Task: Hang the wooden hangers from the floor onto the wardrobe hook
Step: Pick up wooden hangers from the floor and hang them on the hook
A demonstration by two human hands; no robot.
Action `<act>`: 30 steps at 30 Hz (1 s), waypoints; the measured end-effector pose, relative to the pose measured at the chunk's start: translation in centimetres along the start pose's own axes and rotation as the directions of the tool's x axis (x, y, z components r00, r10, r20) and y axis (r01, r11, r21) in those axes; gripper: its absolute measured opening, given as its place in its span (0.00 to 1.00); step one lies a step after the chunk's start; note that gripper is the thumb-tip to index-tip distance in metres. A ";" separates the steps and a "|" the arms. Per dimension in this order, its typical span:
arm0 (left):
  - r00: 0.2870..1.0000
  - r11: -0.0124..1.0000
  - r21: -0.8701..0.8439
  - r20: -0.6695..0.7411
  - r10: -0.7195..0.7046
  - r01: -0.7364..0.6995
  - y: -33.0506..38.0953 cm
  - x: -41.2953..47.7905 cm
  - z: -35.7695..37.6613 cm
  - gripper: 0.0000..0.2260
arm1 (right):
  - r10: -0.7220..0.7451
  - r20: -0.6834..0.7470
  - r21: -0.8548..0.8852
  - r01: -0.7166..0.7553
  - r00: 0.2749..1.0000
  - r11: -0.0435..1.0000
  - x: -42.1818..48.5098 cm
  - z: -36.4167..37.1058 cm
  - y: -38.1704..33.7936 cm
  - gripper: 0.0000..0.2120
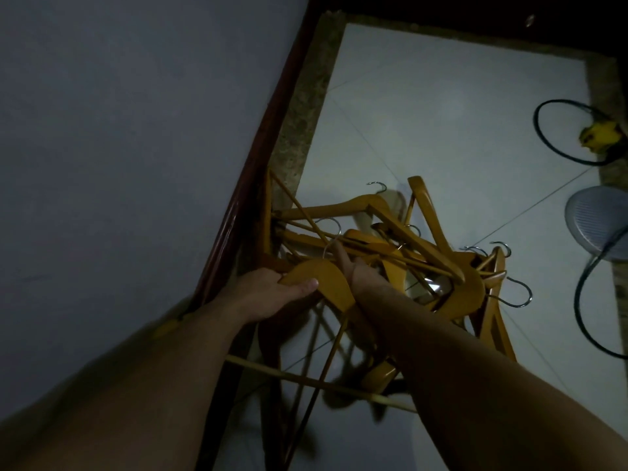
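Observation:
A tangled pile of several wooden hangers [438, 239] with metal hooks lies on the pale tiled floor beside the wall. My left hand [272, 294] grips one orange-brown wooden hanger [326, 280] by its curved shoulder, lifted just above the pile. My right hand [360, 270] reaches over the same hanger's other side, fingers pointing into the pile near a thin wire hook; whether it grips anything is hidden by the wrist and the hangers. No wardrobe hook is in view.
A grey wall [119, 147] with a dark red skirting [258, 158] runs along the left. A black cable loop [557, 130] with a yellow object [598, 136] lies at the right, and a grey mesh disc [598, 222] below it.

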State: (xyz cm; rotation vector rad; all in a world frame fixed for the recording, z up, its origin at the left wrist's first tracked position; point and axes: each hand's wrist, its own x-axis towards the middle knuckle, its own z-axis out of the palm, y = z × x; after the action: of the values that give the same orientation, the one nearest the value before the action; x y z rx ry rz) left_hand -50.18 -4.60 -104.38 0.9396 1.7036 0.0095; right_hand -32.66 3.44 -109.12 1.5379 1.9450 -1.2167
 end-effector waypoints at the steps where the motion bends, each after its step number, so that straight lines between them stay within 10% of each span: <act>1: 1.000 1.000 -0.017 -0.001 0.008 -0.008 0.2 0.1 0.1 0.39 | -0.015 -0.023 -0.046 0.014 1.000 0.999 0.0 -0.5 0.2 0.47; 10: 0.973 0.975 -0.075 -0.120 0.199 -0.209 4.9 0.1 0.4 0.18 | 0.142 -0.314 0.335 -0.031 0.939 0.942 -5.2 -6.3 5.5 0.40; 16: 0.929 0.945 0.215 -0.227 0.292 -0.245 8.5 -0.7 0.5 0.07 | 0.234 -0.251 0.542 -0.063 0.939 0.838 -8.2 -8.7 6.5 0.41; 22: 0.890 0.943 0.291 -0.368 0.269 -0.164 12.5 -4.2 -1.9 0.10 | 0.169 -0.241 0.650 0.029 0.956 0.759 -13.7 -12.9 4.7 0.10; 30: 0.859 0.921 0.367 -0.420 0.293 -0.135 22.6 -16.5 -6.3 0.15 | 0.127 -0.234 0.729 0.088 0.964 0.679 -24.8 -22.5 0.8 0.10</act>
State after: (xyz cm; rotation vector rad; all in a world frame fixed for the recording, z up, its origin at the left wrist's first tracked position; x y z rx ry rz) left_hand -41.64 4.01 -78.38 1.4700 2.0728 0.1179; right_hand -18.99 6.87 -78.74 2.1936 1.6298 -2.0468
